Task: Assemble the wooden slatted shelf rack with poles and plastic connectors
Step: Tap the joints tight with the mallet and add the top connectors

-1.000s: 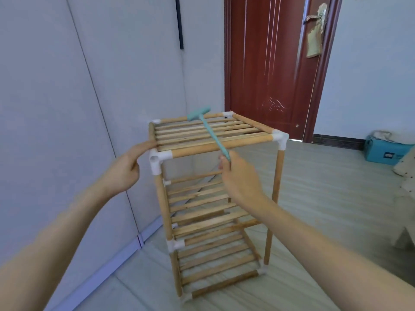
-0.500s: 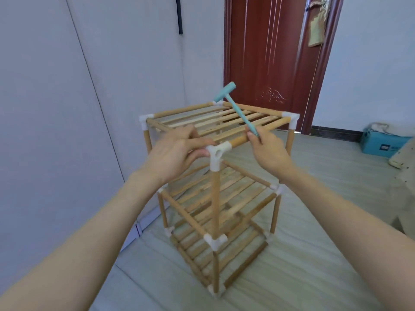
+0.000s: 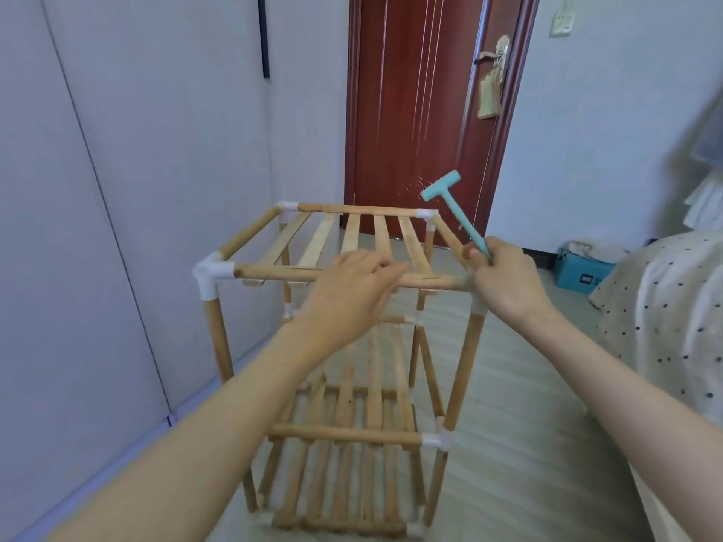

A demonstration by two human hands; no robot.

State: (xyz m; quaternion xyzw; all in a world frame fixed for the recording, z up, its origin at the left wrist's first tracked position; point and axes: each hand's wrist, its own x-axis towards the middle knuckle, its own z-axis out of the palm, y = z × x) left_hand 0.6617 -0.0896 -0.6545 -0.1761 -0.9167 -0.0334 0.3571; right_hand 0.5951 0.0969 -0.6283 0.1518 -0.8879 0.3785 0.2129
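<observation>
Rack (image 3: 340,346) stands upright on the floor (image 3: 528,444) beside the wall — left hand (image 3: 348,291) lies flat, fingers straight, on its top front pole (image 3: 274,273); right hand (image 3: 504,283) grips a teal hammer (image 3: 457,213) raised over the corner.

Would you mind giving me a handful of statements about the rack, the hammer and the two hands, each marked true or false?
1. The right hand grips the teal hammer by its handle. True.
2. The hammer's head rests flat on the floor. False: it is raised above the rack's far right corner.
3. The left hand lies on the top shelf of the wooden rack. True.
4. The rack lies on its side. False: it stands upright on the floor.
5. The red door behind the rack stands wide open. False: it looks closed.
</observation>
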